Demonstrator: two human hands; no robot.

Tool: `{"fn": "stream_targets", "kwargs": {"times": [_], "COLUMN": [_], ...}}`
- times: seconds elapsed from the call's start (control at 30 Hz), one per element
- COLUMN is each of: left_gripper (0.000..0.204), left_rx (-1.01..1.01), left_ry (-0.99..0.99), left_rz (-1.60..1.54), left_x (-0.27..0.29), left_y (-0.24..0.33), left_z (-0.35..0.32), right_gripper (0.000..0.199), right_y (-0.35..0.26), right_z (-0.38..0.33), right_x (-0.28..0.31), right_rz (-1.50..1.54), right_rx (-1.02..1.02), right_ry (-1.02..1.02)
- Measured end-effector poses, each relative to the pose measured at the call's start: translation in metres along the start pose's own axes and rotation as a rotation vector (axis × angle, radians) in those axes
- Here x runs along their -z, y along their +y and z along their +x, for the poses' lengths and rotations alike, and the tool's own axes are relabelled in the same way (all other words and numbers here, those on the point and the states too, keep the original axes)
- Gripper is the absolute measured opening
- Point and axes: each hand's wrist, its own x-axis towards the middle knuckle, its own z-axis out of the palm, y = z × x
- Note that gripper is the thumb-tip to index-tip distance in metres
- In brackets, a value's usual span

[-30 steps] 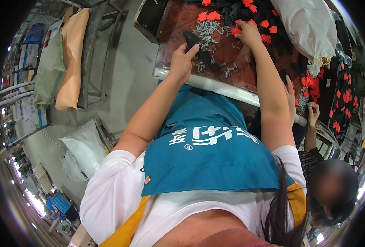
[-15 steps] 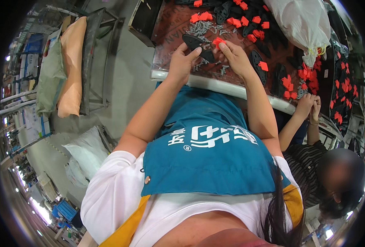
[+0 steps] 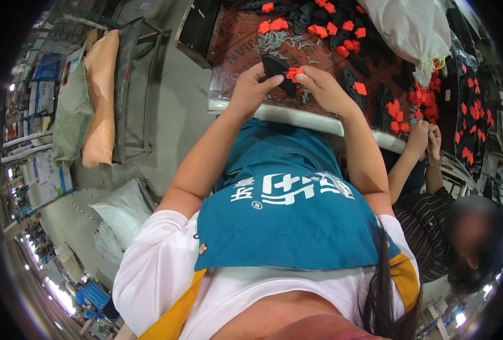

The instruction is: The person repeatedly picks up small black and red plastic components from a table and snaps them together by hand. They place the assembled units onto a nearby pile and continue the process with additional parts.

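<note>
My left hand (image 3: 256,86) is closed on a long black plastic part (image 3: 273,64) with pointed ends, held tilted over the near edge of the table. Between the thumb and fingers of my right hand (image 3: 323,88) is a small orange-red plastic clip (image 3: 292,73), which meets the black part at its middle. Whether the clip is fixed into it cannot be made out. Beyond my hands lies a pile of grey screws (image 3: 273,43), with a few more orange clips (image 3: 273,25) behind it. Another black part with an orange clip (image 3: 359,88) on it rests right of my right hand.
The reddish-brown table (image 3: 231,73) has a white rounded front edge (image 3: 297,116). Many black parts and orange clips cover its far and right side, beside a white plastic bag (image 3: 413,31). At right, a co-worker's hands (image 3: 427,139) work close to the table edge. Sacks (image 3: 100,102) stand at left.
My right hand has brought the orange clip leftward and down against the black part. My left hand has turned the black part to a steeper tilt.
</note>
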Motion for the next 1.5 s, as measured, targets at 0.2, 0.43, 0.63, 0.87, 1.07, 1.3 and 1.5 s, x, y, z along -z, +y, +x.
{"fn": "stream_targets", "kwargs": {"times": [0.2, 0.43, 0.63, 0.87, 1.07, 1.3, 1.5], "left_gripper": [0.025, 0.028, 0.037, 0.030, 0.030, 0.047, 0.045], "left_rx": [-0.025, 0.013, 0.039, 0.220, 0.233, 0.303, 0.277], "left_ry": [-0.034, -0.143, -0.208, -0.011, -0.030, 0.006, 0.096], "left_rz": [0.098, 0.111, 0.152, -0.417, -0.424, -0.294, -0.323], "left_x": [0.006, 0.004, -0.001, -0.030, -0.036, -0.046, -0.021], "left_y": [-0.008, 0.006, -0.001, -0.023, -0.036, -0.026, -0.019], "left_z": [-0.001, -0.002, 0.002, 0.007, -0.002, -0.007, -0.002], "right_gripper": [0.030, 0.033, 0.033, 0.052, 0.055, 0.046, 0.059], "right_y": [0.001, -0.006, -0.003, 0.006, -0.001, 0.022, 0.042], "right_z": [-0.004, -0.011, -0.014, -0.010, -0.028, -0.041, -0.057], "right_x": [-0.010, -0.035, -0.048, -0.044, -0.039, -0.014, 0.033], "right_rz": [-0.023, 0.148, 0.107, -0.417, -0.568, -0.722, -1.119], "right_rx": [0.027, 0.115, 0.086, 0.060, 0.020, 0.043, -0.445], "right_ry": [0.032, 0.288, 0.308, 0.568, 0.550, 0.639, 0.762]}}
